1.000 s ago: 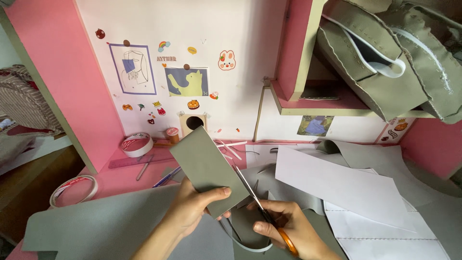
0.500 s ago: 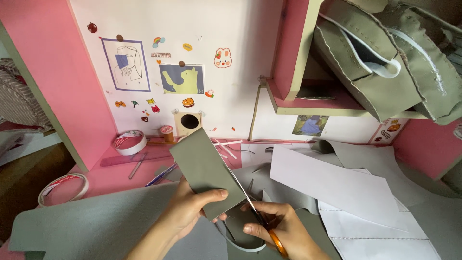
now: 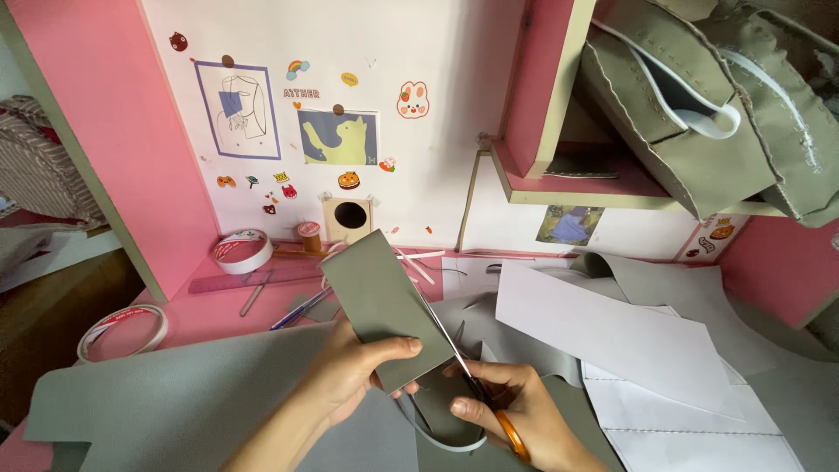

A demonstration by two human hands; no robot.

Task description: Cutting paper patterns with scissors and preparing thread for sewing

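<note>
Bottom centre of frame: left hand entering from lower left, forearm angled up-right, thumb laid across the face of a grey rectangular sheet of stiff leather-like material, fingers behind it; sheet gripped at its lower end and tilted up toward the wall. Right hand at bottom centre-right, clenched around orange-handled scissors, knuckles up, blades running up-left along the sheet's right edge. Curved grey offcut strip hanging below the sheet, between the hands.

Lower left: large grey sheet flat on pink desk. Right: white paper pattern pieces over more grey material.

Further back, left: two rolls of tape. Back wall: stickers and small prints. Upper right: grey sewn bags on pink shelf.
</note>
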